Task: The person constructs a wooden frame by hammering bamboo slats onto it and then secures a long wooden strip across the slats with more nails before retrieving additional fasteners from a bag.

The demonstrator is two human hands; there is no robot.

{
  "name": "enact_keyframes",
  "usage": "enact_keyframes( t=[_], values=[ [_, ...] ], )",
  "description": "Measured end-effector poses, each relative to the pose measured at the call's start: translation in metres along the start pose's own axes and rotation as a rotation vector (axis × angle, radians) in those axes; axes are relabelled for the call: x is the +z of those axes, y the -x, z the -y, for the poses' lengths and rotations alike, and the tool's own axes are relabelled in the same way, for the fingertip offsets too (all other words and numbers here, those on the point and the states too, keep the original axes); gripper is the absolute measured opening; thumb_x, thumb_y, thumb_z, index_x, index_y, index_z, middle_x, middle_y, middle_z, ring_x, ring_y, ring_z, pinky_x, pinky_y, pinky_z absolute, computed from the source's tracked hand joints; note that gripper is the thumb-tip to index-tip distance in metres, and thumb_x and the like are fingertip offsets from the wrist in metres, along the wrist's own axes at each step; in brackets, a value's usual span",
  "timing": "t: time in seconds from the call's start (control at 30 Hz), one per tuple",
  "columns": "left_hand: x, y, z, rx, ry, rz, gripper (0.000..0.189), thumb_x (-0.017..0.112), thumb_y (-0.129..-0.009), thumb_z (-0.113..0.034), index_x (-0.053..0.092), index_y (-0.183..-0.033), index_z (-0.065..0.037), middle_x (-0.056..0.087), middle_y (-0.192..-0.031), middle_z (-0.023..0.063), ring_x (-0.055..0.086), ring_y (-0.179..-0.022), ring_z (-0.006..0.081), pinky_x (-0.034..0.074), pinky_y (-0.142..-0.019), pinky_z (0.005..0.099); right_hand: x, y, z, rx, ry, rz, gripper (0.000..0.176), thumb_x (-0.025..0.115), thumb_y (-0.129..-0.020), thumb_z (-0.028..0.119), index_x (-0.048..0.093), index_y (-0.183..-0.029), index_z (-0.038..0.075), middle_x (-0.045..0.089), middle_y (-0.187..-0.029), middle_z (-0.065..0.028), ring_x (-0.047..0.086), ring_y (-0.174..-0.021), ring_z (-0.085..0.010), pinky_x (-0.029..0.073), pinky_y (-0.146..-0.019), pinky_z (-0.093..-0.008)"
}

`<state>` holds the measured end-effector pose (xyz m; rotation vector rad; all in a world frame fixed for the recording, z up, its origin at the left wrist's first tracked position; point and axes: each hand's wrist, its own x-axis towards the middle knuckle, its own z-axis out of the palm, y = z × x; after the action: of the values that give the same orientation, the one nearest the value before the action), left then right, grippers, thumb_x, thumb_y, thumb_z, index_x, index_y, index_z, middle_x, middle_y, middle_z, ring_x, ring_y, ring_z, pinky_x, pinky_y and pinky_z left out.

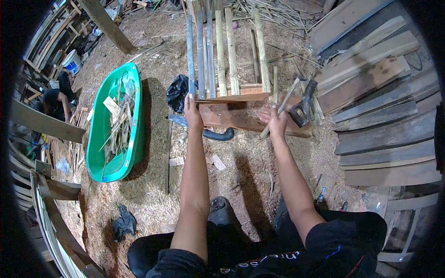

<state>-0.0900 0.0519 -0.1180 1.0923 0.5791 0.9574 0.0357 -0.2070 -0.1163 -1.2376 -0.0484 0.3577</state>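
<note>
In front of me lies a slatted wooden frame (250,94), its long narrow slats running away from me off a thicker crosspiece. My left hand (193,113) grips its near left corner, fingers along the outermost slat (190,60). My right hand (276,121) holds a hammer (288,96) by its pale wooden handle, the small dark head pointing away; some fingers are loosely extended. Below the frame is a reddish-brown board (232,116). A blade with a curved black handle (219,134) lies near my left wrist. A dark tool with a looped grip (301,110) is right of my right hand.
A green plastic tub (92,139) full of wood scraps stands left. A black plastic bag (176,92) sits beside the frame. Planks (380,116) are stacked along the right. A wooden post (107,25) rises at upper left. Another person (58,99) crouches far left. Sawdust covers the ground.
</note>
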Motion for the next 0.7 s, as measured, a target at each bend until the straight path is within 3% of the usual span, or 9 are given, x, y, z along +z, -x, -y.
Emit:
enact_keyframes(
  t=[0.17,0.23,0.3,0.33,0.43,0.47,0.53,0.6,0.7],
  values=[
    [-0.014,0.009,0.03,-0.081,0.043,-0.068,0.056,0.052,-0.102,-0.042,0.047,-0.137,0.002,0.055,-0.129,0.0093,0.052,-0.115,0.019,0.041,-0.1,0.0351,-0.006,-0.003,-0.005,0.02,-0.008,-0.098,0.027,0.05,-0.102,0.018,0.047,-0.117,-0.004,0.068,-0.099,-0.024,0.073,-0.079,-0.0334,0.061,-0.061,-0.0389],
    [0.003,0.027,0.023,-0.028,-0.04,-0.136,0.056,0.052,-0.102,-0.043,0.045,-0.136,0.001,0.054,-0.123,0.0084,0.052,-0.107,0.0172,0.043,-0.093,0.034,-0.016,-0.01,-0.018,0.015,0.101,-0.168,0.026,0.054,-0.099,0.017,0.052,-0.114,-0.005,0.068,-0.097,-0.025,0.072,-0.08,-0.0369,0.059,-0.065,-0.0427],
    [0.011,0.037,0.019,0.013,-0.102,-0.094,0.052,0.052,-0.102,-0.043,0.047,-0.132,0.0,0.055,-0.115,0.0073,0.051,-0.1,0.0153,0.044,-0.086,0.0322,-0.047,-0.029,-0.041,-0.039,0.606,-0.285,0.028,0.059,-0.095,0.019,0.057,-0.11,-0.005,0.068,-0.097,-0.0267,0.069,-0.085,-0.0415,0.056,-0.073,-0.0467],
    [-0.001,0.028,0.023,-0.077,-0.299,0.012,0.061,0.046,-0.1,-0.056,0.039,-0.14,-0.011,0.045,-0.139,0.0138,0.046,-0.126,0.0301,0.039,-0.102,0.0552,-0.056,-0.029,-0.044,-0.061,0.859,-0.341,0.03,0.061,-0.092,0.02,0.06,-0.107,-0.005,0.068,-0.097,-0.0275,0.068,-0.087,-0.0437,0.054,-0.077,-0.0487],
    [0.007,0.012,0.01,-0.099,-0.275,0.029,0.057,0.05,-0.099,-0.054,0.043,-0.133,-0.01,0.047,-0.133,0.0132,0.045,-0.127,0.0301,0.043,-0.098,0.0512,-0.061,-0.009,-0.027,-0.059,0.995,-0.346,0.039,0.069,-0.087,0.029,0.064,-0.103,-0.006,0.066,-0.099,-0.0295,0.064,-0.094,-0.0468,0.048,-0.086,-0.0497],
    [0.014,0.007,-0.002,-0.14,-0.286,-0.009,0.049,0.053,-0.099,-0.05,0.046,-0.123,-0.009,0.048,-0.118,0.0096,0.045,-0.11,0.024,0.042,-0.088,0.0433,-0.06,-0.007,-0.021,-0.014,0.981,-0.251,0.044,0.074,-0.083,0.029,0.063,-0.106,-0.007,0.066,-0.098,-0.0291,0.064,-0.096,-0.0466,0.049,-0.087,-0.0501],
    [0.027,-0.005,-0.019,-0.221,-0.308,-0.085,0.037,0.057,-0.099,-0.042,0.053,-0.103,-0.005,0.051,-0.088,0.0026,0.045,-0.078,0.0119,0.04,-0.07,0.0274,-0.06,-0.001,-0.025,-0.203,1.153,-0.248,0.047,0.077,-0.08,0.029,0.063,-0.106,-0.007,0.067,-0.099,-0.0288,0.064,-0.096,-0.0472,0.05,-0.087,-0.0503],
    [0.023,-0.03,-0.013,-0.232,-0.354,-0.036,0.041,0.058,-0.097,-0.044,0.056,-0.1,-0.004,0.054,-0.093,0.0049,0.048,-0.087,0.0158,0.041,-0.08,0.0307,-0.06,0.0,-0.031,-0.348,1.273,-0.289,0.046,0.082,-0.074,0.029,0.066,-0.104,-0.003,0.069,-0.091,-0.0253,0.067,-0.086,-0.0443,0.053,-0.081,-0.0492],
    [0.03,-0.034,-0.017,-0.191,-0.422,-0.018,0.046,0.057,-0.097,-0.046,0.059,-0.107,-0.002,0.058,-0.1,0.0077,0.052,-0.096,0.019,0.041,-0.089,0.0329,-0.069,-0.02,-0.037,-0.02,1.189,-0.225,0.049,0.081,-0.076,0.028,0.064,-0.108,-0.005,0.069,-0.087,-0.0185,0.066,-0.077,-0.0409,0.054,-0.078,-0.0458]
  ],
)
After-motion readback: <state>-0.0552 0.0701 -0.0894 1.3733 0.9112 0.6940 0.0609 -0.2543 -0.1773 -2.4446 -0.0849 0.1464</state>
